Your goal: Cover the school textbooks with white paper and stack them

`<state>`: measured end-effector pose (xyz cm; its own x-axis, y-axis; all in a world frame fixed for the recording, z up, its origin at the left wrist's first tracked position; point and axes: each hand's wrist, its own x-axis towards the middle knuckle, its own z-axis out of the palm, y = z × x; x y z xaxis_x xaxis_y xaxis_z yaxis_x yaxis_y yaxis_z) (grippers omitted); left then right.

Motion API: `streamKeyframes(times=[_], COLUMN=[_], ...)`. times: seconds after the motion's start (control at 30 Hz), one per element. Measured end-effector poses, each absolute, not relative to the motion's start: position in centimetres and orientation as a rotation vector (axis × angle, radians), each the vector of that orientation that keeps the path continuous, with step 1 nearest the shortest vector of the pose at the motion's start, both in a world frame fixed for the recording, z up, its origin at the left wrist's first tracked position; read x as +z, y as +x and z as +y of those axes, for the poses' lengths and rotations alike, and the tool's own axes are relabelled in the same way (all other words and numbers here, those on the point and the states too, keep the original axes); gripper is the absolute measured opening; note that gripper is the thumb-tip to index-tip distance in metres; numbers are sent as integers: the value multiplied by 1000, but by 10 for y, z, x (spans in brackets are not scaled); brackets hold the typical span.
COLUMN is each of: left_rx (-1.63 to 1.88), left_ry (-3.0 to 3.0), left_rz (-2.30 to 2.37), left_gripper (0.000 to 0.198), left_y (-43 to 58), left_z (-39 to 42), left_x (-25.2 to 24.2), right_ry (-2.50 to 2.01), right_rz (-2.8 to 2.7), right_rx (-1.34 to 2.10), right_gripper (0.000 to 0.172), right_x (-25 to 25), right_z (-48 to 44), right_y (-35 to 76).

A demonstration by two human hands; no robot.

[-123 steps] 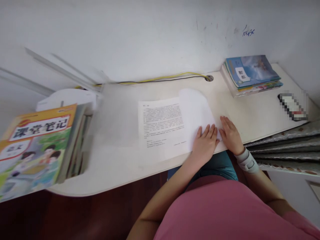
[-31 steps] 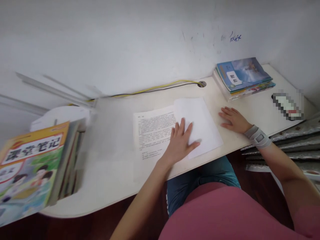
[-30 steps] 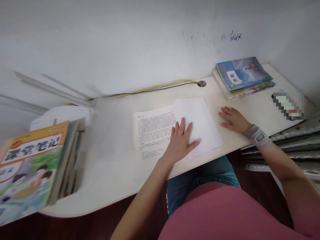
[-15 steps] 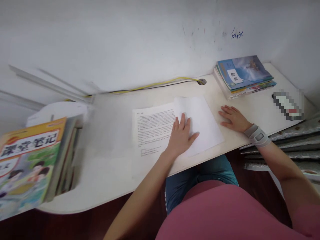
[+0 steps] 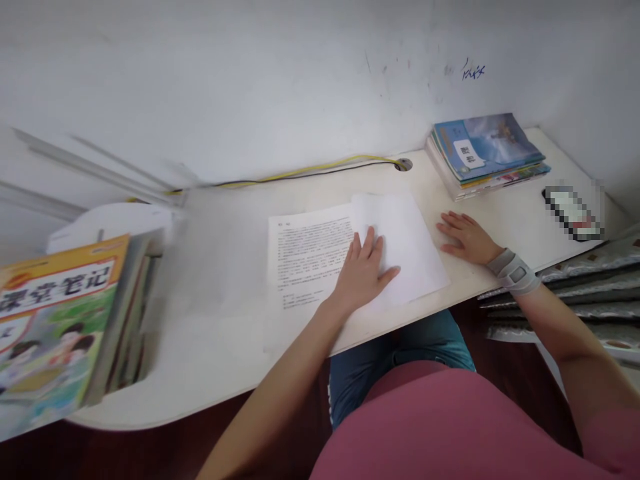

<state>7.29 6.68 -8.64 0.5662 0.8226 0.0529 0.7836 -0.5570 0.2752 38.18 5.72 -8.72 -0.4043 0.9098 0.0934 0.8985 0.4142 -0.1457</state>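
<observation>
Two sheets of paper lie side by side on the white desk (image 5: 210, 360): a printed page (image 5: 305, 260) on the left and a blank white page (image 5: 403, 233) on the right. Whether they are joined I cannot tell. My left hand (image 5: 364, 270) rests flat across the line where they meet, fingers spread, holding nothing. It hides part of both pages. My right hand (image 5: 467, 237) lies palm down on the desk just right of the blank page, fingers apart. A grey band (image 5: 515, 272) circles my right wrist.
Books (image 5: 490, 147) are stacked at the back right, near a pixelated phone-like object (image 5: 573, 212). More books (image 5: 60, 327) stand at the left. Yellow and black cables (image 5: 320, 165) run along the wall into a hole (image 5: 403, 165). Silvery layered packages (image 5: 590, 293) sit below the desk's right end.
The printed page and my left hand have shifted very slightly to the right. My right hand stays in place on the desk.
</observation>
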Motion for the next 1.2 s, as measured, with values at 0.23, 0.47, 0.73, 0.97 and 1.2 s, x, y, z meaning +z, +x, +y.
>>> streamKeyframes(times=[0.23,0.47,0.73,0.97,1.2], left_rx=[234,194,184,224,329], left_ry=[2577,2510,2471,2522,2499], left_rz=[1374,1419,1541,1511,1497], left_gripper=[80,84,76,71,76], left_y=[82,81,99,100,99], left_z=[68,74,67,59,69], left_x=[-86,-87,-80,-85,-93], right_ry=[-1610,-1604,-1606,-1612,-1606], right_rz=[-2515,-2485,-2486,-2486,-2493], right_rx=[84,126,133,155,166], right_gripper=[58,61,62,64,65], right_x=[-87,-90,-88,-89,-87], right_z=[57,59,59,59,59], right_y=[382,383,382,382,382])
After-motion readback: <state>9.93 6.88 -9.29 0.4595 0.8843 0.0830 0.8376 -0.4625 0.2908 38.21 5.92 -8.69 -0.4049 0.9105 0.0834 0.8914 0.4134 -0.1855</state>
